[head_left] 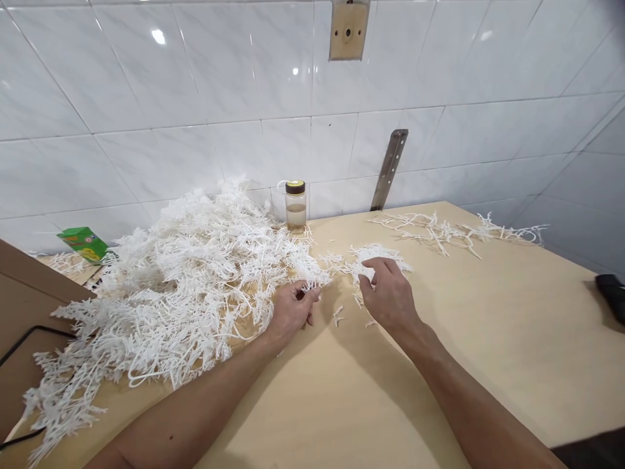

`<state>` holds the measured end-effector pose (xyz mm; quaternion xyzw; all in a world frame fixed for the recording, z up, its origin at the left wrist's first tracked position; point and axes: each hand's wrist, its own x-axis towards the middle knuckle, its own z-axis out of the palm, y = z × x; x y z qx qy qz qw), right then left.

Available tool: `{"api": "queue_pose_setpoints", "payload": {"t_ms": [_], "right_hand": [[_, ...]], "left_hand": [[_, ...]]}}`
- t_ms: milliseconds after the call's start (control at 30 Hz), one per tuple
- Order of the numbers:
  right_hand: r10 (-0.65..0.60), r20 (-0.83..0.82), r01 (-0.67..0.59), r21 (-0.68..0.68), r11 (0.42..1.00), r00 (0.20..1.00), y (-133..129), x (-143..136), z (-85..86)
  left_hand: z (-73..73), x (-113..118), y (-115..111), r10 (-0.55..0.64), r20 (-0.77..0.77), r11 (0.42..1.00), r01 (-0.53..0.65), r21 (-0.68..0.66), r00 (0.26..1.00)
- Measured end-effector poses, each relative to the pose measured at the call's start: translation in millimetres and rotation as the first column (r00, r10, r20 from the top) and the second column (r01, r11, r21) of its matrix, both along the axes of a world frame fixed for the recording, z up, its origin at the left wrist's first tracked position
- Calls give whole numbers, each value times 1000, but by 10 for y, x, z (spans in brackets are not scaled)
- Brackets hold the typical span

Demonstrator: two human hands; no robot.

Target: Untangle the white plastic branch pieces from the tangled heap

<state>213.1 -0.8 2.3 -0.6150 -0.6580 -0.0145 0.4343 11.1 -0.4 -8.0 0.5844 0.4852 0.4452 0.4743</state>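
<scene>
My left hand [293,309] is closed, thumb against fingers, on a white branched plastic sprig [312,277] at the right edge of a big heap. That heap of white plastic sprigs [195,267] spreads over the left half of the table, tangled and feathery. Over a small pile of short white pieces [378,253] hovers my right hand [388,292], its fingers curved and a gap showing between thumb and forefinger. Nothing shows in that gap. A few loose white bits [338,316] lie on the table between my hands.
A lidded bottle [295,212] of liquid stands by the tiled wall. Bare white stems [439,229] lie at the back right of the wooden table [512,339]. A metal bracket [389,170] leans there. At left are a green box [84,243] and cardboard [34,326]; a black object [611,296] is at right.
</scene>
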Motion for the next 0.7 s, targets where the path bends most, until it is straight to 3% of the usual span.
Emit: {"api": "queue_pose_setpoints", "payload": {"t_ms": [67,133,233,300,500,700], "right_hand": [[90,-126,-100,-77,992,988,-40,-90,26],[207,-254,-254,-171,952,945,-95,-215,47],[286,-360,-390,-258,884,888,-149,-344,55],[287,-409,-421,-287,861,866,-159,-364,47],[285,-502,-447,-238,862,817,-164,-357,44],[326,-606,-582,-288,761,726,-221,-438,119]], "left_hand": [[-4,11,-21,10,-33,1000,-10,16,999],[-11,25,-41,17,-66,1000,-15,26,998],[-7,44,-71,-1,-93,1000,2,15,996],[16,53,-89,-10,-124,999,13,29,992],[64,51,-122,67,-346,974,15,228,936],[4,29,-150,51,-573,947,143,288,818]]}}
